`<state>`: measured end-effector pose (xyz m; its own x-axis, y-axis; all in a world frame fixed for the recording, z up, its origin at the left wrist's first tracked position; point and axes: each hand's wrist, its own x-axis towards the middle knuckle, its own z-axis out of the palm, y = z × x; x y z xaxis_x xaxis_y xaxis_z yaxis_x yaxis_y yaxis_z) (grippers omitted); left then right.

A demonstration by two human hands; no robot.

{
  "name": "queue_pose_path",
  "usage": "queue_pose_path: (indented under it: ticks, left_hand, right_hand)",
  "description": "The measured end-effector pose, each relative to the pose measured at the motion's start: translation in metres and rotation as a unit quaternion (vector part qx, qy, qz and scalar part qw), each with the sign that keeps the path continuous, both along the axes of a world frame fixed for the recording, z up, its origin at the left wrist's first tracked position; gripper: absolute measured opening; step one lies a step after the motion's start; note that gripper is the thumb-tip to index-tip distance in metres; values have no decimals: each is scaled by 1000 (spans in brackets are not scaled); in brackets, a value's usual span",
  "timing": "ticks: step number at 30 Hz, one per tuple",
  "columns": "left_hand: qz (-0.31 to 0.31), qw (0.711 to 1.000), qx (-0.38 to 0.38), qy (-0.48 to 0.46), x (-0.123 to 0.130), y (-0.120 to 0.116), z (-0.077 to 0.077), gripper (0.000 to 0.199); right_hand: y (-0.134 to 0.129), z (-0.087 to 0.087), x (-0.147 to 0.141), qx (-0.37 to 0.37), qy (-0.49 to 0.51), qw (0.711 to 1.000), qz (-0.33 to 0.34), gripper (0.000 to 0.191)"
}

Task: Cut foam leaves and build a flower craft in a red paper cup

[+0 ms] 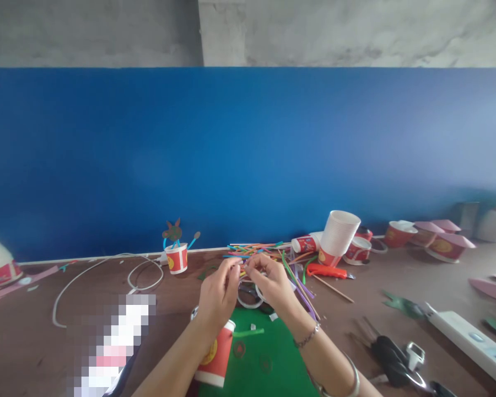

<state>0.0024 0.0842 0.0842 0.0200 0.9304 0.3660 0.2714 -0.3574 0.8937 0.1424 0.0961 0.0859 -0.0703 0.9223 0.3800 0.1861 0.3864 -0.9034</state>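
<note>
My left hand [220, 293] and my right hand [273, 280] meet above the table, fingertips nearly touching. Both are pinched, and what lies between the fingers is too small to name. Beneath my left wrist a red and white paper cup [220, 361] is partly hidden. Below the hands lies a green sheet [268, 344] with a short bright green strip [250, 333] on it. Behind my fingers is a tangle of colored sticks and pipe cleaners [291, 264]. A white ring, probably a tape roll [248, 305], shows between my wrists.
A decorated paper cup [177, 260] stands at the back left beside a white cable [58, 309]. On the right are stacked cups [339, 237], an orange-red utility knife [326, 270], cups with pink tops [450, 245], black cords [391, 353] and a power strip [467, 336]. A blue panel [248, 154] closes the back.
</note>
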Motion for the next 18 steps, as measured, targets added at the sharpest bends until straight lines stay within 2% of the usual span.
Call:
queue_pose_path:
  ticks: [3, 6, 11, 14, 18]
  left_hand:
    - [-5, 987, -113, -113, 0, 4, 2, 60]
    - [-40, 955, -207, -209, 3, 4, 5, 76]
    - [-45, 954, -216, -206, 7, -1, 8, 78]
    - [-46, 953, -216, -207, 9, -1, 3, 78]
    - [-70, 945, -237, -214, 10, 4, -4, 82]
  right_hand:
    - [-4, 3, -3, -34, 6, 999, 6, 17]
    - [-9, 4, -9, -1, -32, 999, 11, 9]
    - [-18, -4, -21, 26, -78, 996, 41, 27]
    - [-20, -10, -25, 27, -95, 995, 34, 30]
    - [-19, -11, -24, 5, -71, 995, 74, 30]
